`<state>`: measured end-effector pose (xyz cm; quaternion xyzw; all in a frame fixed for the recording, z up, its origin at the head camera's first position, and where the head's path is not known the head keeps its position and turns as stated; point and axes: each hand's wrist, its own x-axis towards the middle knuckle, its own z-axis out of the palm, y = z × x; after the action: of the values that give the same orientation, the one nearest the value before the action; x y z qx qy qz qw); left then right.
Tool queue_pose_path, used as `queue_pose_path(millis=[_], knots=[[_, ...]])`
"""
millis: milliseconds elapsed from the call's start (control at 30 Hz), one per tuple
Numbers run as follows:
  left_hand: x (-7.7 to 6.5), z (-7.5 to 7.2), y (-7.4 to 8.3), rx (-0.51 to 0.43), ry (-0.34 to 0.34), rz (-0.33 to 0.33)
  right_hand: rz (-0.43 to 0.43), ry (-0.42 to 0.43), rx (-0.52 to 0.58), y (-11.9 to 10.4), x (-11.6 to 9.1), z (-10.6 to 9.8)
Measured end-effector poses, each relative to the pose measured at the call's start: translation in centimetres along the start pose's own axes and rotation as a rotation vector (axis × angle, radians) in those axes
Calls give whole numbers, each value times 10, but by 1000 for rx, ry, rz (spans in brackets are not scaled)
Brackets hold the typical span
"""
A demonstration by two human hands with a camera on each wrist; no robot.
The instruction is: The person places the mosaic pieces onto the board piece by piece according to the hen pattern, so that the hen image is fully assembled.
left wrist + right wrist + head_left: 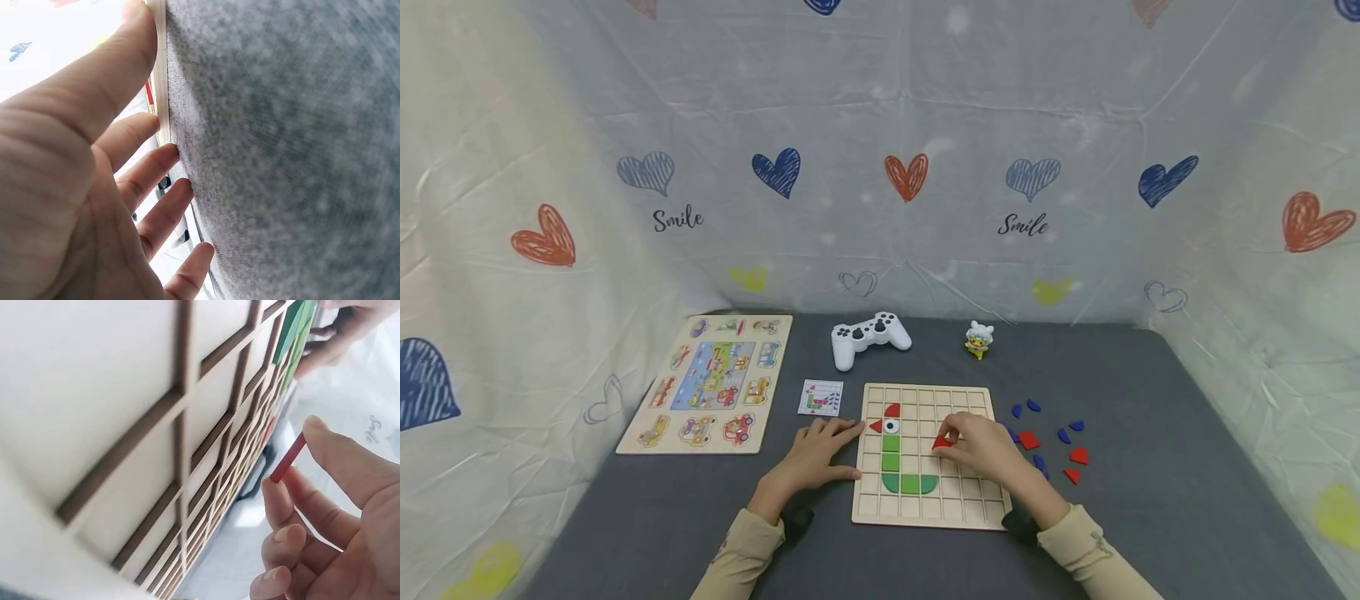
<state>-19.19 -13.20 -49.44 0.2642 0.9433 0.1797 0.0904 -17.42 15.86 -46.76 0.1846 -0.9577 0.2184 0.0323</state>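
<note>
Pinching a red pc [942, 442] btwn thumb & fingertip, my R hand [987, 446] is holding it by its edges just over the grid board [958, 508], prob. leaving its face free. My L hand [812, 457], fingers spread, is touching the board's L edge, prob. steadying it. The pattern card [820, 397] is lying near the far L corner, likely for quick ref; loose red & blue pcs [1028, 440] are sitting R, prob. handy.
</note>
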Motion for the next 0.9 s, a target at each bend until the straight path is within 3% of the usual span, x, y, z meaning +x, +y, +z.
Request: queue_pose_path(millis=[400,900], knots=[[0,0,0,0,-2,2,-37,-76,-37,-21,11,9],[-2,-4,4,3,-2,3,-58,-155,-8,-25,15,15]])
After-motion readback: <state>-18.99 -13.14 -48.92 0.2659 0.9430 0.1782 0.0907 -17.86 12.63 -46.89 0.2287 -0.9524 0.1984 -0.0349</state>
